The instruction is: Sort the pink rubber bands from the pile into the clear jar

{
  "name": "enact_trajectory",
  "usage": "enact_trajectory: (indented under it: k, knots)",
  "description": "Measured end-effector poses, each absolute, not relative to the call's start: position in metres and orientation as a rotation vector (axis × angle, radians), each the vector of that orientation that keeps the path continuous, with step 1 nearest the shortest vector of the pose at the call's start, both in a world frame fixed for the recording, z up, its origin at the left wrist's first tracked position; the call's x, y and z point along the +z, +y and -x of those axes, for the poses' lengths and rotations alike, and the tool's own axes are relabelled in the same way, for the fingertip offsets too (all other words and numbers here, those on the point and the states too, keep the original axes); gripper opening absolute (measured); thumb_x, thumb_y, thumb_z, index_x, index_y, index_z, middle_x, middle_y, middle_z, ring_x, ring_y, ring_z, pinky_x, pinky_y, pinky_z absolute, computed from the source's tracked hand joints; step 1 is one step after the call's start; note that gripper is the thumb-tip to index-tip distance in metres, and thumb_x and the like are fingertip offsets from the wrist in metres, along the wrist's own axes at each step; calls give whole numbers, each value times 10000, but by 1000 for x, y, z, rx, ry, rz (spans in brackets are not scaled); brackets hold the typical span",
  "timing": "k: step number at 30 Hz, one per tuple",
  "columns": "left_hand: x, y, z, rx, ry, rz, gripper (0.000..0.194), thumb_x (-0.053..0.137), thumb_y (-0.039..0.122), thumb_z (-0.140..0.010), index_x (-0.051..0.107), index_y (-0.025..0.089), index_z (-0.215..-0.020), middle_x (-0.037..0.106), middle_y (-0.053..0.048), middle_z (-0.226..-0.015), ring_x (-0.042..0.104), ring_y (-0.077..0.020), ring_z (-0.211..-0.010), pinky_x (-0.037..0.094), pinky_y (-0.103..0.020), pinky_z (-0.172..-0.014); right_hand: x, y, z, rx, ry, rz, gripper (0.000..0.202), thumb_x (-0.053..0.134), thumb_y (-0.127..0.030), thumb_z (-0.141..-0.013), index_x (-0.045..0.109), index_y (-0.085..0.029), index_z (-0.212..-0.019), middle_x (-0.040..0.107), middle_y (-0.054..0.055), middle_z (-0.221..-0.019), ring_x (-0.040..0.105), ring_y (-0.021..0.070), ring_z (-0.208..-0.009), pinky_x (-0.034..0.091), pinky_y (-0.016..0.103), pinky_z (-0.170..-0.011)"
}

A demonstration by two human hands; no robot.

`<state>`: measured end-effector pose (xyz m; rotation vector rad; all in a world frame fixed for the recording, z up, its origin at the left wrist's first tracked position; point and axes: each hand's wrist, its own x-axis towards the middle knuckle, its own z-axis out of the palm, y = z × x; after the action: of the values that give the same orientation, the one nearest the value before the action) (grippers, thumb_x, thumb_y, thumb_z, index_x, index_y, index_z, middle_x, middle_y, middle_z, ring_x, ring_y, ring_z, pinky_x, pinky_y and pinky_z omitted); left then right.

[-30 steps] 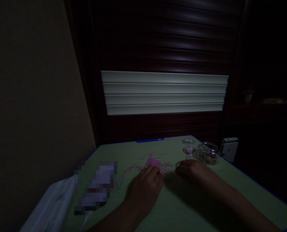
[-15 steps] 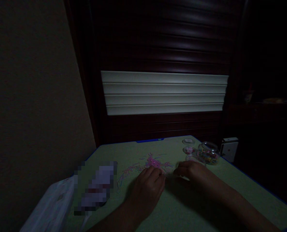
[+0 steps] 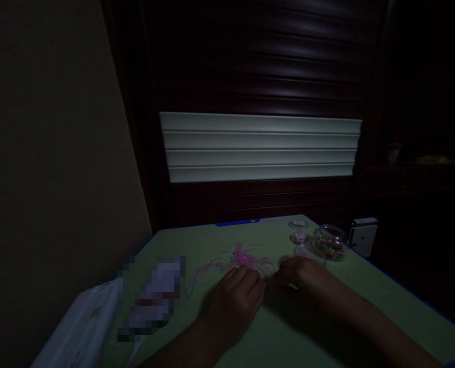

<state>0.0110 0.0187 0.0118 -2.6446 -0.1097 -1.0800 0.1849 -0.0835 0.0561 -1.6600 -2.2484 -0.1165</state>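
- Bands (image 3: pixel 245 258), thin and string-like, pink at the dense middle and paler pink, bluish and violet in the loose strands; they lie heaped on the green tabletop (image 3: pixel 197 240), straggling left in a curved trail and right in a short spray.
- My left hand (image 3: pixel 235 306) lies at the near edge of the heap, hiding part of it, fingers curled together; I cannot tell whether they pinch anything.
- My right hand (image 3: pixel 306 276) is bent toward the left, fingertips near its fingertips; a pale, blurred trace shows between them, too dark to identify, and I cannot tell whether this hand grips it.
- To the left, a pixelated item (image 3: pixel 154 294) lies beside a whitish box (image 3: pixel 82 327).
- A blue strip (image 3: pixel 237 223) marks the far edge.
- Clear jar (image 3: pixel 330 243), at right: multicoloured rings inside.
- Clear shallow dish (image 3: pixel 316 253), beside the jar: something pink within, its near side covered by my right hand.
- Small round container (image 3: pixel 299 238), behind the dish: pink and white contents.
- Clear disc (image 3: pixel 298 225), farther back: a whitish label.
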Motion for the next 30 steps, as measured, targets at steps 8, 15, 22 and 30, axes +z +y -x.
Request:
enact_trajectory:
  k: [8, 15, 22, 30]
  knots:
    - [10, 19, -11, -1054, -98, 2660, 178, 442, 116, -913, 578, 145, -801, 548, -34, -751, 496, -170, -705, 424, -303, -626, 53, -81, -186, -166, -2273, 1650, 197, 500, -64, -826, 661, -177, -820, 617, 16, -762, 547, 126, -685, 345, 227, -613]
    - [11, 18, -10, -1010, -91, 2661, 150, 460, 103, -901, 573, 144, -811, 553, -37, -763, 501, -178, -712, 422, -311, -640, 61, -85, -184, -214, -2278, 1685, 193, 487, -82, -841, 649, -169, -779, 614, 26, -750, 543, 127, -671, 342, 228, -608]
    - [12, 18, -9, -1046, -81, 2666, 154, 454, 100, -901, 573, 140, -813, 557, -41, -764, 500, -183, -709, 421, -309, -620, 60, -85, -185, -264, -2239, 1731, 174, 504, -64, -834, 627, -170, -770, 609, 12, -750, 536, 114, -665, 331, 218, -600]
    - [10, 20, -10, -1028, -104, 2670, 180, 442, 108, -909, 567, 148, -787, 550, -34, -759, 499, -175, -710, 425, -307, -630, 65, -84, -191, -484, -2171, 1899, 208, 486, -48, -838, 634, -172, -758, 626, 27, -751, 560, 133, -673, 339, 235, -612]
